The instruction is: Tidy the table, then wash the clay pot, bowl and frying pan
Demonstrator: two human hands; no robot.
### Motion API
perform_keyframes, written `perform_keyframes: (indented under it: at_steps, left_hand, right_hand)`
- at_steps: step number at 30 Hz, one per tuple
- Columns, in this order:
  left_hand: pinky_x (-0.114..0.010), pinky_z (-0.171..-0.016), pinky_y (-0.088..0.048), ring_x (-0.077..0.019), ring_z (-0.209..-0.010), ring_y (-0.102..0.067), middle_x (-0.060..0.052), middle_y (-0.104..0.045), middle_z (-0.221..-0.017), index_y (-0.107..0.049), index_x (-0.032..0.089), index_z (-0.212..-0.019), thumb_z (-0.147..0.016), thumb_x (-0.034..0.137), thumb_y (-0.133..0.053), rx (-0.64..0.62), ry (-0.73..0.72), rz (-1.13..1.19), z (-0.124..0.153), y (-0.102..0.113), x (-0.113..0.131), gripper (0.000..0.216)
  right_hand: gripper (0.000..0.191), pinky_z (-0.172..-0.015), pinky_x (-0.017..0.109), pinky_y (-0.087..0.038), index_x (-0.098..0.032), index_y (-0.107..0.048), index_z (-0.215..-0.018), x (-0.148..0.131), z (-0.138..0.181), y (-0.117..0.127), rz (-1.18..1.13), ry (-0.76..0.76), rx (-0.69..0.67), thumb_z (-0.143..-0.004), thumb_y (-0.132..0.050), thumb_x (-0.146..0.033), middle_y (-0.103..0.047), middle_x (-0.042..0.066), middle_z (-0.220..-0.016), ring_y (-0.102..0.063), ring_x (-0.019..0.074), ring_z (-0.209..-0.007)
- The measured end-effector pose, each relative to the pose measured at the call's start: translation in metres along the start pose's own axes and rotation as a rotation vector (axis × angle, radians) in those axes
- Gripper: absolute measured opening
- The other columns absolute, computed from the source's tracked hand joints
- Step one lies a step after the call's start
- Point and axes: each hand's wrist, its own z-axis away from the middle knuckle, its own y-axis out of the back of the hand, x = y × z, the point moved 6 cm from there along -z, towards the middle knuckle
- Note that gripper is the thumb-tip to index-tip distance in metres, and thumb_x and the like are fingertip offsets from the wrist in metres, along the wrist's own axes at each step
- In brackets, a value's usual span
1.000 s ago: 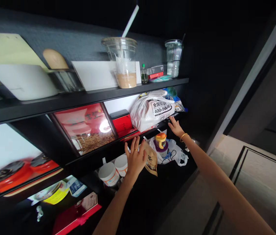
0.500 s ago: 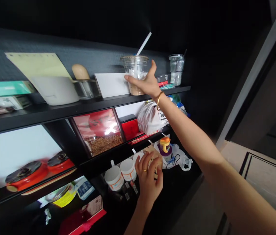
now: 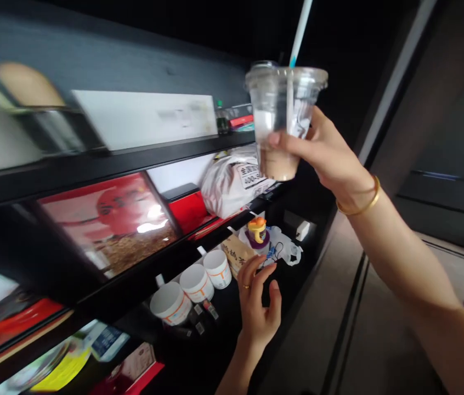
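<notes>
Holding the clear plastic drink cup point(image 3: 273, 120) at upper right, the right hand point(image 3: 333, 151) seems mid-carry, calling next for level movement; the left hand point(image 3: 257, 312), lower centre, curls loosely, empty.

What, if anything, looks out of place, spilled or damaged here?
No spill or damage shows; the drink cup is roughly upright in the right hand. Only the crumpled plastic bag on the lower black surface looks untidy, sprawled loosely while white cups nearby stand in a row.

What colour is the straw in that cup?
The straw is mostly white; head view shows it best.
</notes>
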Motion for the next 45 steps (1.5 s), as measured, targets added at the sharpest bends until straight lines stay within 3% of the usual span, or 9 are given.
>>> perform_keyframes:
  at_steps: [7, 13, 17, 20, 25, 29, 33, 38, 45]
  left_hand:
    - [-0.044, -0.1, -0.044, -0.0237, -0.118, -0.054, -0.011, -0.059, -0.123, -0.057, 0.02, -0.12, -0.086, 0.013, -0.054, -0.175, 0.105, 0.38, -0.003, -0.119, 0.013, 0.035]
    - [-0.043, -0.101, -0.043, -0.0235, -0.118, -0.055, -0.01, -0.059, -0.123, -0.057, 0.02, -0.119, -0.086, 0.019, -0.056, -0.431, 0.206, 0.66, 0.018, -0.28, 0.044, 0.033]
    - [-0.043, -0.103, -0.042, -0.0234, -0.118, -0.055, -0.009, -0.059, -0.124, -0.056, 0.021, -0.12, -0.088, 0.022, -0.055, -0.635, 0.16, 0.714, 0.034, -0.395, 0.079, 0.032]
    - [-0.048, -0.107, -0.039, -0.0266, -0.124, -0.051, -0.011, -0.053, -0.133, -0.048, 0.023, -0.131, -0.084, 0.03, -0.062, -0.834, 0.162, 0.732, 0.05, -0.483, 0.108, 0.049]
    - [-0.057, -0.113, -0.025, -0.0346, -0.141, -0.028, -0.018, -0.024, -0.155, -0.009, 0.026, -0.151, -0.065, 0.039, -0.081, -1.272, 0.248, 0.813, 0.093, -0.614, 0.161, 0.113]
    - [-0.054, -0.112, -0.029, -0.0328, -0.139, -0.034, -0.019, -0.03, -0.152, 0.005, 0.028, -0.151, -0.064, 0.037, -0.083, -1.326, 0.387, 1.009, 0.107, -0.702, 0.191, 0.124]
    - [-0.05, -0.108, -0.038, -0.0305, -0.127, -0.051, -0.016, -0.05, -0.138, -0.008, 0.027, -0.151, -0.061, 0.036, -0.084, -1.417, 0.476, 1.209, 0.119, -0.794, 0.217, 0.118]
    - [-0.048, -0.105, -0.043, -0.031, -0.124, -0.053, -0.017, -0.052, -0.136, -0.036, 0.022, -0.139, -0.06, 0.033, -0.085, -1.535, 0.409, 1.325, 0.133, -0.905, 0.255, 0.093]
    - [-0.053, -0.109, -0.037, -0.0304, -0.129, -0.048, -0.016, -0.047, -0.139, -0.034, 0.024, -0.138, -0.061, 0.033, -0.084, -1.713, 0.235, 1.304, 0.142, -1.017, 0.313, 0.092]
  right_hand:
    - [0.082, -0.094, 0.036, -0.051, -0.017, -0.044, -0.13, 0.075, 0.168, 0.13, 0.086, -0.321, 0.224, -0.062, -0.083, -0.041, -0.063, 0.005, -0.112, -0.061, 0.0191, -0.105]
    - [0.093, -0.109, 0.04, -0.038, -0.02, -0.035, -0.138, 0.136, 0.34, 0.248, 0.304, -0.531, 0.572, -0.061, -0.085, -0.032, -0.049, 0.011, -0.134, -0.049, 0.0251, -0.125]
    - [0.093, -0.11, 0.043, -0.035, -0.02, -0.031, -0.141, 0.165, 0.425, 0.317, 0.421, -0.626, 0.74, -0.064, -0.083, -0.033, -0.046, 0.013, -0.138, -0.046, 0.0264, -0.128]
    - [0.091, -0.109, 0.044, -0.036, -0.021, -0.033, -0.14, 0.182, 0.469, 0.363, 0.519, -0.692, 0.856, -0.064, -0.082, -0.034, -0.046, 0.014, -0.138, -0.047, 0.0273, -0.128]
    - [0.092, -0.107, 0.045, -0.04, -0.022, -0.032, -0.14, 0.21, 0.509, 0.427, 0.521, -0.787, 0.997, -0.064, -0.082, -0.035, -0.05, 0.014, -0.136, -0.051, 0.028, -0.125]
    - [0.093, -0.107, 0.044, -0.04, -0.023, -0.034, -0.14, 0.238, 0.526, 0.481, 0.566, -0.815, 1.085, -0.062, -0.083, -0.035, -0.05, 0.013, -0.137, -0.052, 0.0289, -0.125]
    - [0.095, -0.106, 0.042, -0.042, -0.026, -0.031, -0.142, 0.269, 0.541, 0.547, 0.623, -0.827, 1.126, -0.063, -0.082, -0.034, -0.05, 0.012, -0.138, -0.052, 0.0278, -0.125]
    - [0.095, -0.115, 0.049, -0.026, -0.021, -0.028, -0.147, 0.296, 0.603, 0.633, 0.808, -1.032, 1.039, -0.066, -0.077, -0.027, -0.03, 0.016, -0.153, -0.028, 0.0301, -0.142]
    - [0.057, -0.114, 0.045, -0.028, -0.016, -0.053, -0.131, 0.268, 0.779, 0.734, 0.972, -1.54, 1.69, -0.075, -0.062, -0.02, -0.027, 0.018, -0.154, -0.028, 0.0293, -0.143]
